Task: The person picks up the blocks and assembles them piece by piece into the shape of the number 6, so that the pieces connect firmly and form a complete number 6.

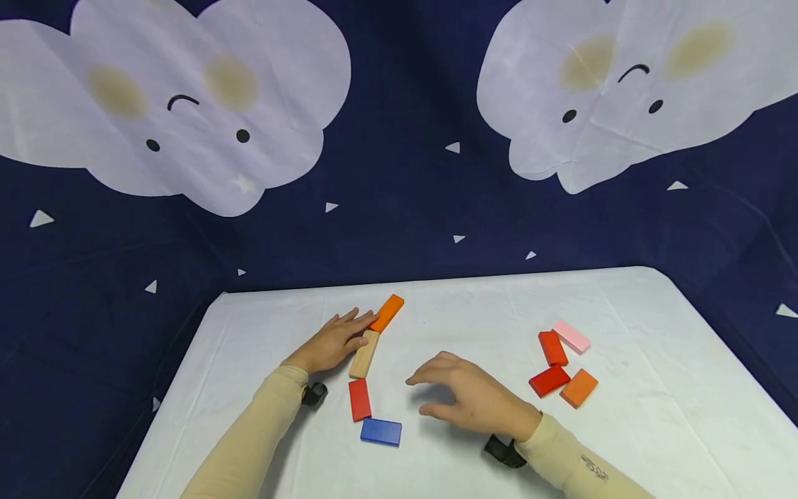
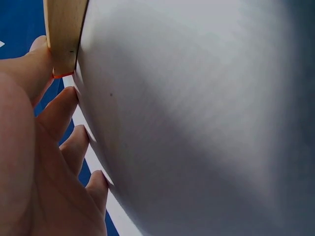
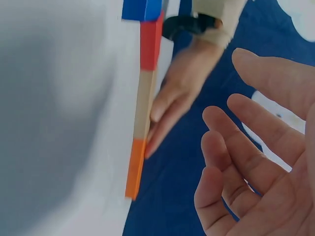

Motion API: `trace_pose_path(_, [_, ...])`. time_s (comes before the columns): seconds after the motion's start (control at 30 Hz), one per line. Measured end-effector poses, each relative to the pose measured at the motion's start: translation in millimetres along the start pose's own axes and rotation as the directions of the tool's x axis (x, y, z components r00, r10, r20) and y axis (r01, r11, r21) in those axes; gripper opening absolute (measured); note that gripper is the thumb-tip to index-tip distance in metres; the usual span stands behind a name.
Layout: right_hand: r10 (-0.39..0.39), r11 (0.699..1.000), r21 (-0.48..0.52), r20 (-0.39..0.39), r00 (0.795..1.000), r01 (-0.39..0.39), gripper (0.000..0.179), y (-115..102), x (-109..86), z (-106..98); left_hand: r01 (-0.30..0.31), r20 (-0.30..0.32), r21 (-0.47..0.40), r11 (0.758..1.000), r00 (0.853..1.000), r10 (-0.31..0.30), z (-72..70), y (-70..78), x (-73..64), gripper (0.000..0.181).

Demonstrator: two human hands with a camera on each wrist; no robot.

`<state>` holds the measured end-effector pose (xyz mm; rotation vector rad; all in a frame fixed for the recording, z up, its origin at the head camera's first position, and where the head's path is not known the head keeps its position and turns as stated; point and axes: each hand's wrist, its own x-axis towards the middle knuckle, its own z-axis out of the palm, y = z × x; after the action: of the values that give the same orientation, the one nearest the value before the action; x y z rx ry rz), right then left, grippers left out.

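Observation:
My left hand (image 1: 334,344) lies nearly flat with its fingers spread. Its index fingertip touches an orange block (image 1: 390,310), and its thumb lies against a plain wooden block (image 1: 365,352). These two blocks meet end to end; a red block (image 1: 359,400) and a blue block (image 1: 382,432) continue the line toward me. In the left wrist view the wooden block (image 2: 66,37) stands beside the thumb and fingers. Over the cloth, to the right of the line, hovers my right hand (image 1: 476,398), fingers relaxed and holding nothing.
On the right of the white-covered table (image 1: 661,333) lies a loose cluster: a pink block (image 1: 571,337), two red blocks (image 1: 552,348) and an orange block (image 1: 579,388). A dark blue cloth (image 1: 399,242) with clouds hangs behind the far edge.

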<state>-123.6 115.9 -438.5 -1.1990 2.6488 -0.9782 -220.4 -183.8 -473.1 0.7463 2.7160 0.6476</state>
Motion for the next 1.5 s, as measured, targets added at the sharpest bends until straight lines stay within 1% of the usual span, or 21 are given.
trace_pose_path(0.2, [0.024,0.999,0.031,-0.091,0.996,-0.022,0.035,13.0,-18.1,-16.4,-0.011,0.001,-0.002,1.0,1.0,0.011,-0.2,0.0,-0.5,0.057])
trace_pose_path(0.37, [0.054,0.998,0.051,-0.161,0.986,-0.047,0.036,24.7,-35.5,-25.1,-0.003,0.001,-0.004,1.0,1.0,0.003,-0.7,-0.1,-0.9,0.057])
trace_pose_path(0.5, [0.093,0.995,0.051,-0.213,0.973,-0.084,0.036,33.2,-50.2,-28.4,-0.002,0.0,-0.006,1.0,1.0,0.002,-0.4,-0.5,-1.0,0.057])
trace_pose_path(0.67, [0.144,0.989,0.03,-0.275,0.951,-0.141,0.039,41.4,-69.2,-32.8,-0.01,-0.001,-0.004,1.0,1.0,0.01,0.5,-0.9,-0.5,0.057])
trace_pose_path(0.77, [0.174,0.984,0.024,-0.313,0.933,-0.176,0.039,45.9,-80.3,-37.9,-0.009,0.0,-0.005,1.0,1.0,0.009,1.0,-1.3,-0.3,0.057])
trace_pose_path(0.93, [0.216,0.974,0.025,-0.394,0.893,-0.224,0.04,54.7,-96.3,-47.8,-0.004,0.001,-0.009,1.0,1.0,0.004,0.7,-1.3,-1.0,0.057])
trace_pose_path(1.0, [0.242,0.968,0.036,-0.411,0.879,-0.249,0.04,58.0,-102.1,-50.8,-0.001,0.003,-0.01,1.0,1.0,0.001,0.4,-1.1,-1.2,0.057])
trace_pose_path(1.17, [0.307,0.947,0.044,-0.42,0.854,-0.319,0.039,63.7,-115.0,-53.2,-0.004,0.004,-0.017,1.0,1.0,0.004,-0.3,-0.8,-1.4,0.057])
trace_pose_path(1.3, [0.359,0.921,0.021,-0.431,0.828,-0.388,0.041,65.0,-122.1,-53.7,-0.018,-0.001,-0.012,1.0,1.0,0.018,-0.6,-0.9,-1.3,0.056])
trace_pose_path(1.5, [0.436,0.878,0.024,-0.452,0.778,-0.479,0.042,64.2,-130.6,-59.2,-0.004,0.005,-0.016,1.0,1.0,0.004,-0.9,-1.4,-0.3,0.057])
